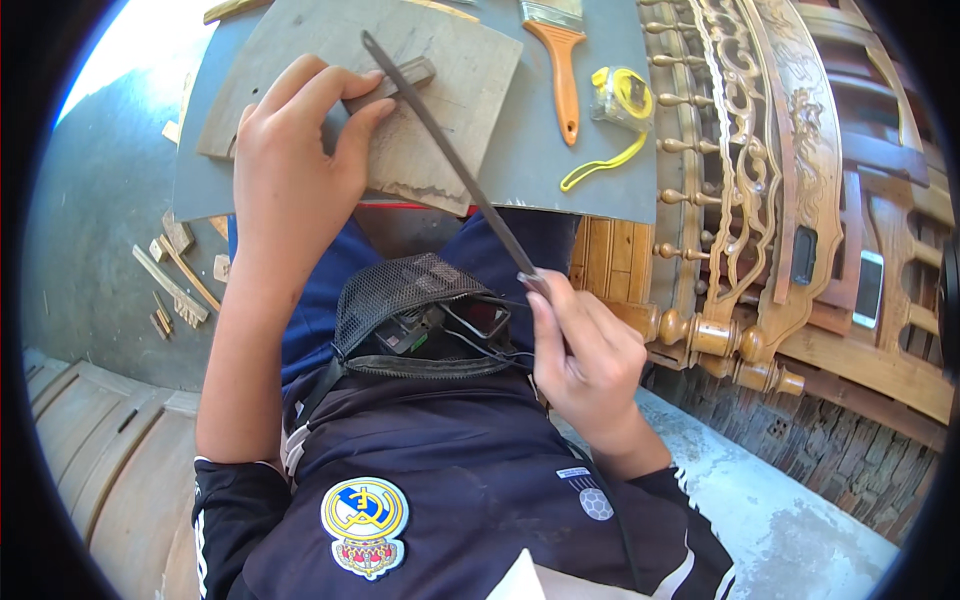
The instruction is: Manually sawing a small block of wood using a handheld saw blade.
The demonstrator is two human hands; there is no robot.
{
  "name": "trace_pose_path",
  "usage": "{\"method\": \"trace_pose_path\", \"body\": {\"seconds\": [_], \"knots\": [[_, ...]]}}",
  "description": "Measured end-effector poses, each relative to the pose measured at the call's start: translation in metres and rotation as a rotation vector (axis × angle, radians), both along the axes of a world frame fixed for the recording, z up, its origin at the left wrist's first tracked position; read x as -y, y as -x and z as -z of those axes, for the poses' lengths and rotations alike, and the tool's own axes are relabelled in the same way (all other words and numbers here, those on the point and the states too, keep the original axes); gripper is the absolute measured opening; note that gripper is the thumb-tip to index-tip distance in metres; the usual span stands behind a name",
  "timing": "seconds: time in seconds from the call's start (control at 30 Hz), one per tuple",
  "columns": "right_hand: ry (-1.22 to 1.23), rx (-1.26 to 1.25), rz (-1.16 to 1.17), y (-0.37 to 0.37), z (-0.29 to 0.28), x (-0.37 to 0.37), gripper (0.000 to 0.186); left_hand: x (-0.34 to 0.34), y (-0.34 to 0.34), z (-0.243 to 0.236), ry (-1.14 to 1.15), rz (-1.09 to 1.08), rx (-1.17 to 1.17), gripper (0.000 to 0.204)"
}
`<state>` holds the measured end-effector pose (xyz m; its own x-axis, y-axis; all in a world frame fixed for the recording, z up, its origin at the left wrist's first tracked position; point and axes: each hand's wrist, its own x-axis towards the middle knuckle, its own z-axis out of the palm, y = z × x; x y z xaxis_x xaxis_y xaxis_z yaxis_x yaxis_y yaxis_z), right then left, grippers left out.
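My right hand [590,350] is closed round the handle end of a long dark metal file [450,165], which slants up and to the left. Near its far end the file lies across a small wooden block [415,76]. Thumb and fingers of my left hand [305,140] pinch that block against a flat wooden board [480,85]. The board rests on a grey tabletop [610,185] in front of me. What part of the file's handle sits inside my right palm is hidden.
Right of the board lie a paintbrush [560,75] with an orange handle and a yellow tape measure [625,97]. Carved wooden furniture [745,150] stands at the right, with a phone [868,288] on it. Wood scraps [172,280] litter the floor at left. A mesh pouch [400,300] sits at my waist.
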<state>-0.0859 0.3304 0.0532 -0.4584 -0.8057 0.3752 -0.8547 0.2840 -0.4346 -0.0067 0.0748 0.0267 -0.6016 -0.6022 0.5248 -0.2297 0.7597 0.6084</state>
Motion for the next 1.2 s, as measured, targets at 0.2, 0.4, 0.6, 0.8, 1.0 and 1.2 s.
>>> {"method": "trace_pose_path", "body": {"seconds": [0.2, 0.4, 0.6, 0.8, 1.0, 1.2], "knots": [[-0.045, 0.011, -0.019, 0.024, 0.000, 0.082, 0.024, -0.005, 0.001, -0.008, -0.058, -0.009, 0.057, 0.015], [0.033, 0.017, -0.032, 0.022, 0.010, 0.084, 0.026, -0.005, 0.003, 0.007, 0.094, -0.071, -0.004, 0.014], [-0.034, 0.013, 0.012, 0.002, -0.011, 0.001, 0.031, -0.003, 0.002, 0.006, 0.118, -0.048, -0.033, 0.016], [-0.053, 0.012, 0.002, 0.009, -0.014, 0.038, 0.027, -0.005, 0.000, 0.001, 0.025, -0.032, 0.030, 0.014], [-0.015, 0.023, -0.046, 0.024, 0.003, 0.082, 0.023, -0.006, 0.004, 0.008, 0.100, -0.036, -0.026, 0.018], [-0.047, -0.015, -0.047, 0.015, -0.004, 0.071, 0.023, -0.012, 0.007, 0.006, 0.125, -0.054, 0.005, 0.012]]}}
